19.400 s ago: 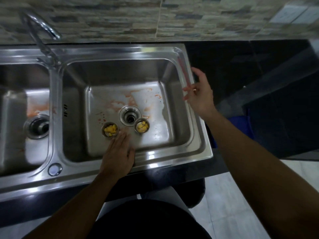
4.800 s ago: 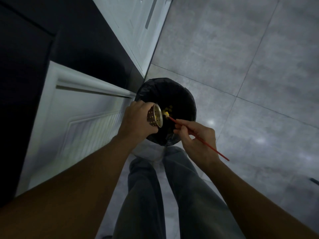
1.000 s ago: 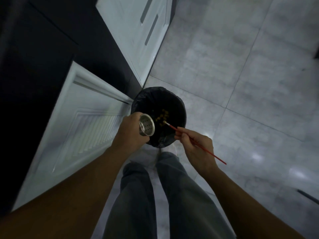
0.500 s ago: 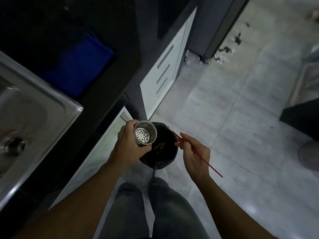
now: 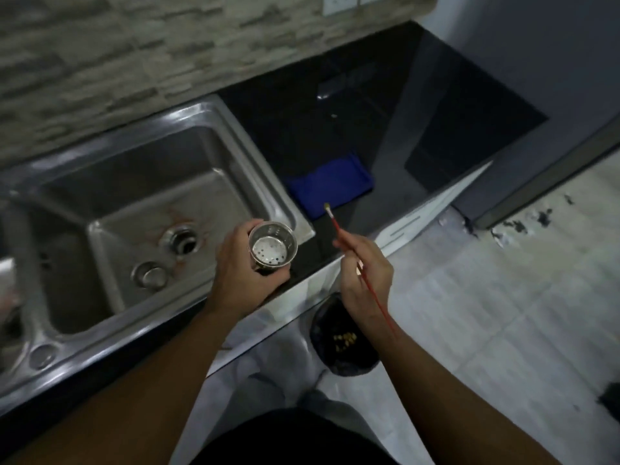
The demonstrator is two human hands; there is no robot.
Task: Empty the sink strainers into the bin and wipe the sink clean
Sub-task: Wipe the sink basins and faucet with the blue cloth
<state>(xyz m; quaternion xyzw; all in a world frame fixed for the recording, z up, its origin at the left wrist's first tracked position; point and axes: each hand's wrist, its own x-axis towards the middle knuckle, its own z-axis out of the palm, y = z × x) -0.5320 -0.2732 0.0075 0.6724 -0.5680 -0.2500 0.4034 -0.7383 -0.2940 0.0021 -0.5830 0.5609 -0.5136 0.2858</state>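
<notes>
My left hand [image 5: 245, 273] grips a steel sink strainer [image 5: 272, 249], upright and empty, above the right front corner of the steel sink [image 5: 110, 152]. My right hand [image 5: 367, 270] pinches a thin red brush [image 5: 359, 266], its tip pointing up towards the counter. A second strainer [image 5: 150, 274] sits in the basin, left of the open drain [image 5: 184, 240]; it looks empty. Orange smears mark the basin floor around the drain. The black-lined bin [image 5: 342, 337] stands on the floor below my right hand, with yellow scraps inside.
A folded blue cloth [image 5: 332, 182] lies on the black counter [image 5: 436, 129] right of the sink. A second basin shows at the left edge. White cabinet fronts [image 5: 419, 216] run under the counter. A grey appliance [image 5: 536, 95] stands at the right, with grey floor tiles beyond.
My view has swung up from the bin to the sink. My left hand has carried the emptied strainer from above the bin to the sink's corner; my right hand has risen with the brush.
</notes>
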